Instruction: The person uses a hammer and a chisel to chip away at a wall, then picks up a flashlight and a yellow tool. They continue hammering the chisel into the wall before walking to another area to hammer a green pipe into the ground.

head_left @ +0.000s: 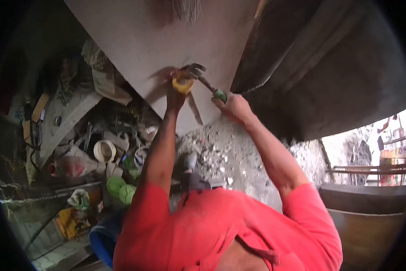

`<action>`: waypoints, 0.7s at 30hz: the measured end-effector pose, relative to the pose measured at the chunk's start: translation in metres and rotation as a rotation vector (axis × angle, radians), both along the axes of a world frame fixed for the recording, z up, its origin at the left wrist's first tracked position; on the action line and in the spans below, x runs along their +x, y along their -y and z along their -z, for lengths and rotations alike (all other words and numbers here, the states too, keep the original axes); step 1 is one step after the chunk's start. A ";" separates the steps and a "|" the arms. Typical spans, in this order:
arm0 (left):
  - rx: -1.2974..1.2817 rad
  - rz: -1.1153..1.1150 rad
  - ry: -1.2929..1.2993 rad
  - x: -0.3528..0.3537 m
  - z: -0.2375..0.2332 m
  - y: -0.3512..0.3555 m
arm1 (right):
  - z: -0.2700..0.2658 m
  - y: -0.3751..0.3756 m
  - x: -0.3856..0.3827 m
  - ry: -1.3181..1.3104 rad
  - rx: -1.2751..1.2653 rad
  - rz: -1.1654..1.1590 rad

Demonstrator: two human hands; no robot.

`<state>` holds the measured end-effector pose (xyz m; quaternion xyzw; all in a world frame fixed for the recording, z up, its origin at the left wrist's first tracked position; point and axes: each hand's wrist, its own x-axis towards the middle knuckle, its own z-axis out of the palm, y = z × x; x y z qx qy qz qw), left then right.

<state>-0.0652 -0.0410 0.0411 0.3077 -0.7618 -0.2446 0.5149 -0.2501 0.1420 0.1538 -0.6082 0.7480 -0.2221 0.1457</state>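
My right hand [237, 107] is wrapped round the green grip of a claw hammer [205, 83]. The hammer head, claw showing, sits right beside a yellow ring-shaped thing [183, 83] with a brownish middle. My left hand [175, 95] is closed at this yellow thing, close to the pale wall panel [212, 31]; its fingers are mostly hidden, and I cannot tell what exactly the yellow thing is. Below the hammer, a narrow dark strip [195, 109] runs down the panel's surface.
Rubble [216, 158] covers the floor by my foot [191, 161]. To the left lies clutter with a white bucket [104, 151], green round objects [121, 189] and a blue barrel [104, 239]. A large dark curved surface [329, 81] fills the right. Pale bristly strands [191, 11] hang at the top.
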 end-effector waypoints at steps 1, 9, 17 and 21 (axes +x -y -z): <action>-0.038 -0.036 -0.084 -0.005 0.009 0.006 | -0.023 0.005 0.000 -0.016 -0.009 -0.007; 0.173 0.012 -0.101 -0.001 -0.011 -0.015 | -0.109 0.002 0.033 0.540 -0.620 -0.077; -0.491 -0.213 0.324 0.005 0.013 -0.016 | -0.050 -0.001 0.013 0.199 -0.032 -0.020; 0.403 0.143 0.035 0.000 0.069 -0.111 | -0.099 -0.018 0.032 0.416 -0.249 0.000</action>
